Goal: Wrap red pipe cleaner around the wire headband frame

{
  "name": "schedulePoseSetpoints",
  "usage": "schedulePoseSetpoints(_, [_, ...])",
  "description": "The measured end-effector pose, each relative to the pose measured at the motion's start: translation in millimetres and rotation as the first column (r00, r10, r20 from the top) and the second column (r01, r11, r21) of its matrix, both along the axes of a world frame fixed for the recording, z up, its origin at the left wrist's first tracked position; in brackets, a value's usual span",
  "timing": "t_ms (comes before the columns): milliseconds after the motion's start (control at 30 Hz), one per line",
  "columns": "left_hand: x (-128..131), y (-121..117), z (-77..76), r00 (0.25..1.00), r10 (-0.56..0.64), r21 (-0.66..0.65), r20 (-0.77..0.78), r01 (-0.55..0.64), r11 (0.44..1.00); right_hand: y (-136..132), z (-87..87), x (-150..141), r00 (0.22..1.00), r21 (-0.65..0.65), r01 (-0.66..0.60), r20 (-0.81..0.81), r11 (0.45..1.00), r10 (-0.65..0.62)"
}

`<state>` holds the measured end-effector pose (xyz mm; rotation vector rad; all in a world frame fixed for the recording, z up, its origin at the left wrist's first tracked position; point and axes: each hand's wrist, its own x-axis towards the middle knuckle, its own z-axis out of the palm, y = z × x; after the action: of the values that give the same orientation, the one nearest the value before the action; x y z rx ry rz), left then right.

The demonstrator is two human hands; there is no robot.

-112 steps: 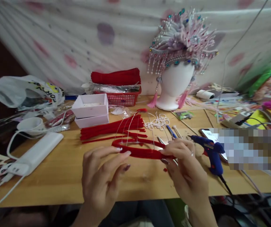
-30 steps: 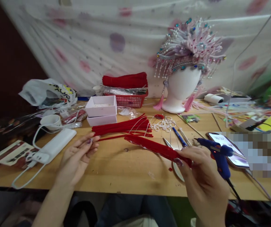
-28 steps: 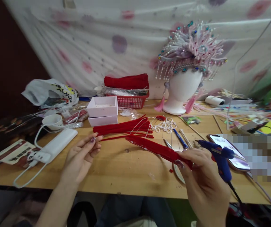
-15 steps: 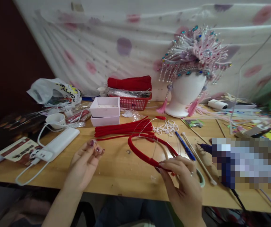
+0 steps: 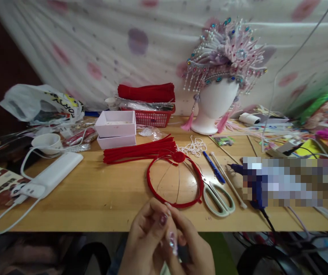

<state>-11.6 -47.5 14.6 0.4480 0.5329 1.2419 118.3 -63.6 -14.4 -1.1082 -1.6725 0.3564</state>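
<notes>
Red fuzzy hoop (image 5: 148, 179) is lying on the wooden table (image 5: 118, 198), just beyond both hands, its thin wires (image 5: 179, 177) running up toward a red disc (image 5: 179, 157). Left hand (image 5: 148, 238) and right hand (image 5: 194, 240) are meeting near the table's front edge, fingers curling, fingertips bunching together; can't tell if they're pinching anything small or touching the hoop's near rim. Scissors (image 5: 222, 209) are sitting just right of the hoop, handles facing the front edge. Blue pen (image 5: 214, 167) and pale stick (image 5: 228, 180) are lying slantwise near them. Red strips (image 5: 137, 152) are lying bundled behind the hoop, white bead string (image 5: 194, 146) beside them. Glue gun (image 5: 236, 168) is resting farther right, partly pixelated. White mannequin head (image 5: 215, 101) is standing at the back, wearing a pink beaded headdress (image 5: 229, 57)
</notes>
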Motion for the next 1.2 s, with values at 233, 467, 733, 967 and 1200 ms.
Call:
schedulePoseSetpoints(233, [15.7,-3.8,-4.4,0.999,-0.019,-0.037,-0.032,0.018,0.999,1.3,-4.5,7.2,0.979,-0.031,0.105,-0.175,0.994,-0.108])
schedulePoseSetpoints(467, [11.6,-1.0,0.7,0.973,-0.124,-0.149,0.194,0.154,0.977,13.0,0.4,11.8,0.930,-0.095,0.053,-0.359,0.994,-0.083])
schedulePoseSetpoints(733, [12.9,-8.8,-5.0,0.930,-0.284,-0.090,0.232,0.312,0.946,20.4,20.4,25.3,0.951,-0.052,0.102,-0.287,0.993,-0.113])
schedulePoseSetpoints(967, [1.7,-14.4,-3.1,0.900,-0.435,-0.087,-0.033,0.432,0.898,20.3,20.4,42.5,0.906,-0.050,0.171,-0.385,0.984,-0.178])
schedulePoseSetpoints(1200, [-77.0,0.5,-9.1,0.482,0.332,0.284,-0.811,-0.173,0.943,4.2,46.8,87.2,0.721,0.068,0.463,-0.609,0.884,-0.331])
